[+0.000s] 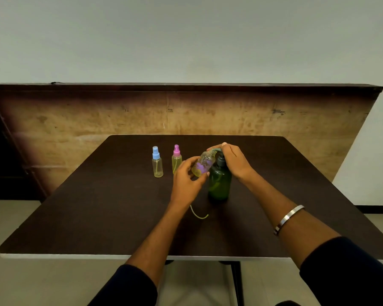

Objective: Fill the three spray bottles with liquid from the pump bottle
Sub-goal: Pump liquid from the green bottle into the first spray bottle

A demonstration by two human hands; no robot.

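My left hand (187, 180) grips an uncapped clear spray bottle (203, 164) with a purple print, tilted so its open neck meets the spout of the green pump bottle (219, 184). My right hand (234, 161) rests on top of the pump head, fingers curled over it. Two capped spray bottles stand to the left: one with a blue cap (157, 162) and one with a pink cap (176, 159); both hold yellowish liquid. A thin curved dip tube (198, 214) lies on the table near my left wrist; its spray cap is hidden.
The dark brown table (97, 206) has its front edge near me and a wooden panel (97, 120) behind its far edge. A metal bangle (289, 218) sits on my right forearm.
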